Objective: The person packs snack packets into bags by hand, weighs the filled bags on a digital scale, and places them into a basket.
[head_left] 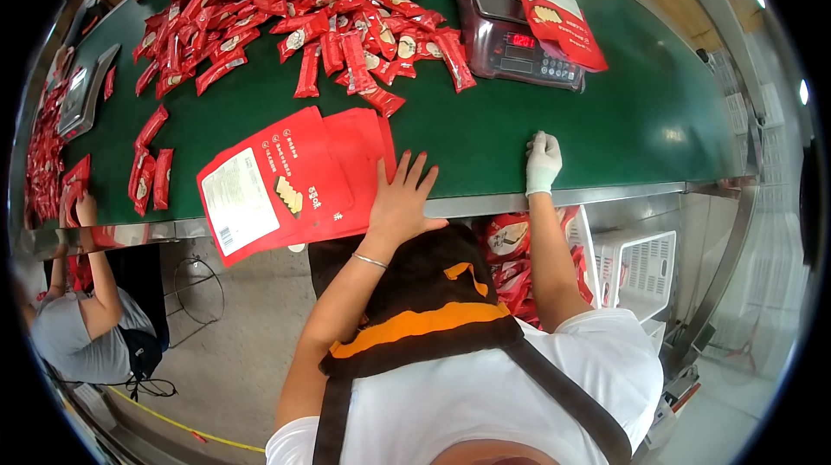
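Note:
My left hand [401, 203] is bare, with its fingers spread over the right edge of a stack of flat red pouches [299, 175] at the table's front edge. On the green table [467, 140], my right hand [544, 160] wears a white glove and rests with its fingers curled together; whether anything is inside them is hidden. A digital scale [506, 32] with a lit red display stands beyond my right hand. Across its right side leans a red pouch [558, 19]. Many small red packets [346, 15] lie heaped beyond the pouches.
Several loose packets [156, 171] lie left of the pouches. A second scale [86, 93] stands at the far left, near a seated person [95, 318]. Below the table's front edge are a white crate [640, 270] and red bags [511, 248].

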`<state>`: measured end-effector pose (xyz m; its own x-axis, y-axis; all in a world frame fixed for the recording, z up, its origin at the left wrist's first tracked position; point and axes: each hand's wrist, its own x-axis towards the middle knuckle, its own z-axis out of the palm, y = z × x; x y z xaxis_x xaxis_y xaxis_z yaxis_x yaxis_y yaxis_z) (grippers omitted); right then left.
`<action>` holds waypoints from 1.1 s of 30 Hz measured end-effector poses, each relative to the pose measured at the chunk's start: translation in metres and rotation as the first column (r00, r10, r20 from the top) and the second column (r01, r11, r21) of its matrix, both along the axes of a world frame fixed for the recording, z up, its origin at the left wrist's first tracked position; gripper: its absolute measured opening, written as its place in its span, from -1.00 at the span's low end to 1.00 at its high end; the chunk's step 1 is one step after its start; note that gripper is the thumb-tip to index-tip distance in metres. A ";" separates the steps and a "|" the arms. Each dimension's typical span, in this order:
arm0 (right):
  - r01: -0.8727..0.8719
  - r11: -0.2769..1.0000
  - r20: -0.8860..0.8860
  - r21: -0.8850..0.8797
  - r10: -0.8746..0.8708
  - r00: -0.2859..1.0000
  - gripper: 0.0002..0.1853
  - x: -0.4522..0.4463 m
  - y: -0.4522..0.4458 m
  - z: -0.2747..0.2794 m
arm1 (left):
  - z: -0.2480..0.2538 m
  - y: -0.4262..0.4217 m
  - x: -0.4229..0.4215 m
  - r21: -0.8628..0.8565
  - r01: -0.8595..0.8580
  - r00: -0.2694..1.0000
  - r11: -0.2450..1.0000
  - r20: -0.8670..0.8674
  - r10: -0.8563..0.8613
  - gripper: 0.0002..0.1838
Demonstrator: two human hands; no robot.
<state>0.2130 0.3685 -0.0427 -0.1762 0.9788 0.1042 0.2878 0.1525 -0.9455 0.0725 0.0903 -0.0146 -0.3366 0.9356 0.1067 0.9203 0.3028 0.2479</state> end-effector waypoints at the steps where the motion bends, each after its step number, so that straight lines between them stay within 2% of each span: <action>1: 0.002 1.000 -0.009 -0.014 -0.002 1.000 -0.71 0.000 0.002 -0.003 | 0.000 0.000 0.000 -0.006 -0.006 1.000 1.000 0.005 0.006 0.07; 3: 0.011 1.000 -0.021 -0.027 -0.011 1.000 -0.69 -0.002 0.003 -0.001 | 0.000 0.000 0.001 -0.011 -0.005 1.000 1.000 0.007 0.005 0.06; 5: -0.072 0.979 -0.067 -0.191 0.060 0.996 -0.53 -0.006 0.007 0.012 | 0.000 0.001 0.001 -0.015 -0.019 1.000 1.000 0.010 0.019 0.06; 7: -0.237 0.905 -0.423 -0.352 0.072 0.903 -0.16 -0.020 0.027 0.028 | 0.000 0.002 0.001 -0.001 -0.019 1.000 1.000 0.001 0.019 0.06; 9: -0.424 0.831 -0.725 -0.359 0.038 0.688 0.01 -0.053 0.034 0.085 | -0.001 0.002 0.002 0.009 -0.024 1.000 1.000 -0.001 0.024 0.05; 10: -0.465 0.816 -0.766 -0.342 0.045 0.641 0.08 -0.070 0.040 0.112 | -0.001 0.003 0.001 0.016 -0.030 1.000 0.999 -0.001 0.030 0.05; 12: -0.489 0.816 -0.781 -0.310 0.075 0.620 -0.06 -0.105 0.084 0.127 | -0.001 0.002 0.001 0.030 -0.035 0.999 0.999 0.012 0.035 0.05; 14: -0.400 0.776 -0.689 -0.487 -0.060 0.722 -0.29 -0.133 0.151 0.104 | 0.000 0.002 0.001 0.030 -0.024 1.000 0.999 0.012 0.024 0.05; 15: -0.372 0.781 -0.675 -0.502 -0.085 0.733 -0.29 -0.132 0.172 0.102 | 0.000 0.002 0.001 0.033 -0.028 1.000 0.999 0.011 0.028 0.04; 16: -0.307 0.902 -0.648 -0.305 0.040 0.760 -0.46 -0.126 0.188 0.110 | -0.001 0.003 0.001 0.040 -0.029 1.000 0.999 0.004 0.029 0.04; 17: -0.242 0.966 -0.581 -0.088 0.148 0.801 -0.60 -0.112 0.197 0.122 | 0.000 0.004 0.001 0.044 -0.033 0.999 0.999 -0.002 0.033 0.03; 18: -0.195 0.972 -0.474 0.134 0.236 0.849 -0.69 -0.090 0.199 0.136 | -0.001 0.004 0.003 0.045 -0.035 0.999 0.998 -0.002 0.036 0.02; 19: -0.414 0.859 -0.258 0.301 0.491 0.832 -0.77 -0.038 0.165 0.175 | -0.004 0.003 0.004 0.044 -0.030 1.000 0.999 -0.001 0.030 0.02; 20: -0.236 0.971 -0.268 0.023 0.234 0.934 -0.77 0.008 0.141 0.195 | -0.005 0.004 0.002 0.049 -0.032 0.999 0.998 -0.011 0.033 0.02; 22: -0.236 0.971 -0.233 -0.031 0.222 0.947 -0.65 0.106 0.083 0.231 | -0.001 0.004 0.003 0.028 -0.013 1.000 1.000 -0.012 0.014 0.01; 23: -0.183 0.981 -0.312 -0.070 0.153 0.938 -0.64 0.135 0.038 0.243 | -0.001 0.005 0.004 0.032 -0.020 1.000 0.999 -0.012 0.020 0.01; 24: -0.131 0.980 -0.320 -0.148 0.078 0.944 -0.62 0.163 -0.004 0.256 | 0.000 0.005 0.004 0.035 -0.025 1.000 0.999 -0.013 0.025 0.01; 26: -0.006 0.977 -0.235 -0.214 -0.046 0.971 -0.53 0.209 -0.067 0.260 | -0.003 0.006 0.003 0.045 -0.001 1.000 0.999 -0.029 0.003 0.02; 29: 0.134 0.905 -0.025 -0.403 -0.157 0.987 -0.58 0.262 -0.103 0.215 | 0.001 0.006 0.006 0.018 -0.011 0.998 1.000 -0.062 0.012 0.00; 31: 0.154 0.870 0.108 -0.469 -0.117 0.987 -0.77 0.275 -0.104 0.150 | -0.002 0.004 0.008 0.015 0.001 0.997 1.000 -0.076 0.001 0.01; 32: 0.166 0.852 0.150 -0.496 -0.104 0.983 -0.81 0.265 -0.108 0.124 | -0.002 0.005 0.007 0.020 -0.008 0.996 1.000 -0.091 0.010 0.01; 33: 0.135 0.810 0.154 -0.571 -0.056 0.986 -0.76 0.273 -0.095 0.066 | -0.002 0.005 0.008 0.021 -0.011 0.996 1.000 -0.093 0.013 0.01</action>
